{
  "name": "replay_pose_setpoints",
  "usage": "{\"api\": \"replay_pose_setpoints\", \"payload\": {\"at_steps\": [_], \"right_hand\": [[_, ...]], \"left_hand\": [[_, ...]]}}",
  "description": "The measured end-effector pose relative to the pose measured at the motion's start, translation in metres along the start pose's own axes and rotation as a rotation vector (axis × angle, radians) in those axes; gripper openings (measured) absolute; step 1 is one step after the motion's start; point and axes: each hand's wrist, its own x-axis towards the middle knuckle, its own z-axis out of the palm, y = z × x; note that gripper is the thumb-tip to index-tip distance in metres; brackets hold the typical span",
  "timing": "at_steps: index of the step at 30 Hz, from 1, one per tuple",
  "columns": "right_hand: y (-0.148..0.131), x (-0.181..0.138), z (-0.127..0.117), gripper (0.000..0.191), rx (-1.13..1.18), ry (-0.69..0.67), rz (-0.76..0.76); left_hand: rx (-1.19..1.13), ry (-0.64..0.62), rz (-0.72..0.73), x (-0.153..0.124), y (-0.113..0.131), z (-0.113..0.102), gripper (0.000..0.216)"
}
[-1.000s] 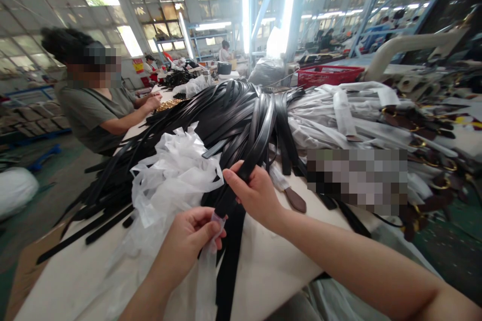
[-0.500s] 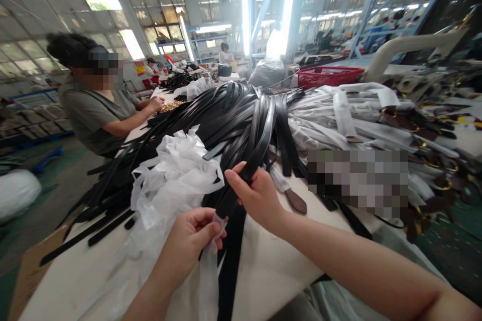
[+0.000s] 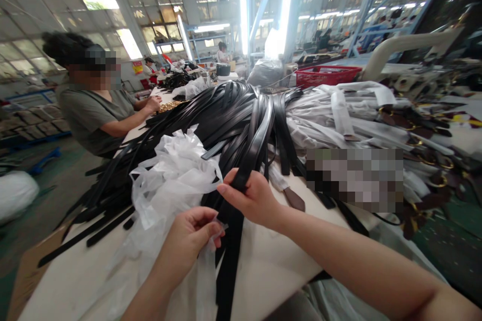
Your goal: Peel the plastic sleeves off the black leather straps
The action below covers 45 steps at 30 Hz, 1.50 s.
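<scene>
Between thumb and fingers, my left hand (image 3: 198,233) pinches the end of a clear plastic sleeve (image 3: 206,281), which hangs down over the table edge side. My right hand (image 3: 256,195) is closed around a black strap (image 3: 258,148) that runs back into a big heap of black straps (image 3: 222,115). The strap's tip lies close to the pinched sleeve end; whether it is inside cannot be made out. Left of my hands rises a crumpled pile of clear plastic sleeves (image 3: 173,170).
Straps wrapped in plastic (image 3: 324,115) with brown ends and gold rings lie at the right. A brown strap end (image 3: 294,199) rests on the pale table (image 3: 278,261). Behind stand a red basket (image 3: 327,76) and a machine. A co-worker (image 3: 94,100) works at the left.
My right hand has shifted slightly down and left along with the black strap. My left hand keeps its pinch on the sleeve, almost unmoved.
</scene>
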Motion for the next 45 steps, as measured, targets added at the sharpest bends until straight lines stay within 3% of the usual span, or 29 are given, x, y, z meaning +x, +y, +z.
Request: {"api": "replay_pose_setpoints", "payload": {"at_steps": [4, 10, 16, 22, 26, 31, 38, 45], "right_hand": [[0.002, 0.003, 0.001, 0.026, -0.071, -0.051, -0.004], [0.012, 0.003, 0.011, 0.029, 0.114, -0.007, 0.244], [0.017, -0.001, 0.006, 0.026, 0.038, -0.035, -0.032], [0.014, 0.001, 0.003, 0.024, -0.060, 0.008, -0.031], [0.014, 0.004, 0.006, 0.026, -0.035, 0.017, 0.041], [0.020, 0.007, 0.011, 0.031, 0.159, -0.036, 0.313], [0.023, 0.005, 0.012, 0.028, 0.195, -0.054, 0.388], [0.025, 0.004, 0.014, 0.024, -0.127, 0.049, 0.178]], "left_hand": [[0.019, -0.012, 0.000, -0.002, 0.002, 0.000, 0.022], [0.062, -0.062, 0.005, -0.002, 0.001, -0.003, 0.017], [-0.108, -0.151, -0.032, -0.004, -0.001, -0.004, 0.029], [-0.310, -0.155, -0.146, -0.009, 0.004, -0.002, 0.037], [-0.288, -0.095, -0.159, -0.007, 0.003, -0.002, 0.043], [-0.222, -0.073, -0.117, -0.004, -0.004, -0.003, 0.041], [-0.197, -0.053, -0.085, -0.005, -0.003, 0.001, 0.034], [-0.168, -0.006, -0.057, -0.002, -0.004, 0.002, 0.036]]}}
